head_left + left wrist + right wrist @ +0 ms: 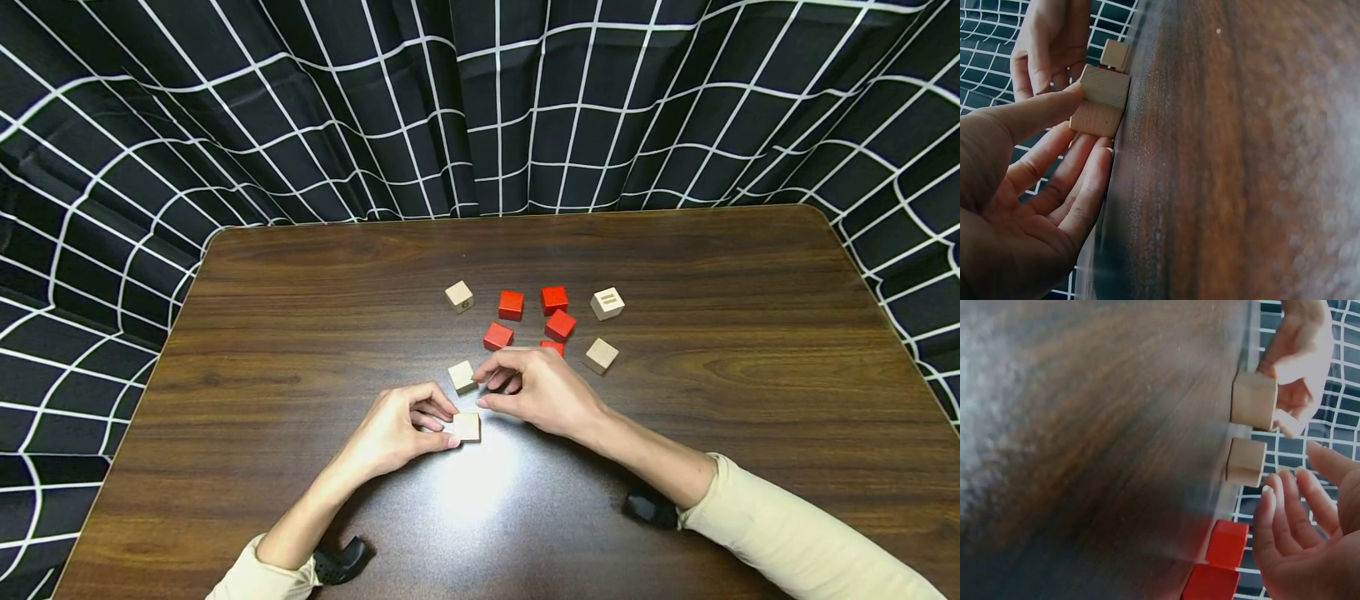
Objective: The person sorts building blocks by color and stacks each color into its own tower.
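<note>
My left hand (401, 429) pinches a plain wooden cube (467, 427) on the table, thumb at its near side and fingertips at its far side. In the left wrist view the same wooden cube (1100, 103) shows two bare faces. A second wooden cube (462, 377) stands just beyond it. Beside that one hovers my right hand (543, 392), its thumb and fingers parted with nothing between them. From the right wrist the right fingertips (1269, 490) appear right at the second cube (1247, 461).
Several red cubes (511, 305) lie beyond the right hand, one partly hidden by it. A wooden cube with a dark mark (459, 297), one with two bars (607, 303) and a plain one (602, 356) surround them. A black gridded curtain (495, 108) hangs behind the wooden table (337, 283).
</note>
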`<state>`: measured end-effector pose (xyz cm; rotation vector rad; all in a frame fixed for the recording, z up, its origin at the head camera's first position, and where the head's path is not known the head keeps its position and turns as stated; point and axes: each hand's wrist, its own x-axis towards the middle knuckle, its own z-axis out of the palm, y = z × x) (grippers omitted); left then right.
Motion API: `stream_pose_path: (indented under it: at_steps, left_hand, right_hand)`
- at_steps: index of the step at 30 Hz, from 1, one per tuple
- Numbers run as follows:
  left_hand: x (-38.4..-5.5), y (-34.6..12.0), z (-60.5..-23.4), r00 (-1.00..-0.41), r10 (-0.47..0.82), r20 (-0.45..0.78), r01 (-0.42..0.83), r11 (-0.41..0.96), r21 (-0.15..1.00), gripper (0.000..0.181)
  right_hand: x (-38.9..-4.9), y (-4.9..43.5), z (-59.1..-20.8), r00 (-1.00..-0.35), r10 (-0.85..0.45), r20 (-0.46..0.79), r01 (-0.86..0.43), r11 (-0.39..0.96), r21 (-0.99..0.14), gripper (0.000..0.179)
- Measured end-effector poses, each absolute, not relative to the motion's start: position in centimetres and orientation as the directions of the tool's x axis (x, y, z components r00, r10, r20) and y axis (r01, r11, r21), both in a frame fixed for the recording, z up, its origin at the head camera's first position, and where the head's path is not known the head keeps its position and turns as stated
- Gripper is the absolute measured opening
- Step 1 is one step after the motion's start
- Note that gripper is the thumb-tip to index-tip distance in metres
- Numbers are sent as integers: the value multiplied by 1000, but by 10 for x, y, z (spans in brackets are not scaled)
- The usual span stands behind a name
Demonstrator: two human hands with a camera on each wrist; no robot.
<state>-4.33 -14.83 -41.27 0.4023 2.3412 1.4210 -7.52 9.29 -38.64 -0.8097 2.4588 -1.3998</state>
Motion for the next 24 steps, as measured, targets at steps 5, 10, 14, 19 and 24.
stream_pose_path:
  at_steps: [5, 10, 14, 19, 24]
  left_hand:
    - [-42, -149, -412, -892, 424, -155, 57, 446, 893, 26]
    - [-43, -149, -411, -893, 422, -154, 63, 458, 887, 26]
    - [-43, -149, -410, -895, 416, -157, 62, 466, 882, 27]
    - [-42, -148, -411, -895, 417, -160, 58, 465, 883, 27]
    - [-42, -148, -412, -894, 426, -142, 75, 453, 888, 26]
  right_hand:
    - [-81, 90, -388, -842, -525, 119, -367, 398, -840, 25]
    - [-87, 88, -392, -861, -493, 121, -348, 399, -848, 25]
    - [-91, 87, -395, -870, -479, 116, -332, 395, -857, 26]
    - [-94, 85, -397, -874, -474, 106, -309, 372, -875, 27]
    - [-94, 82, -397, -875, -480, 69, -273, 370, -888, 31]
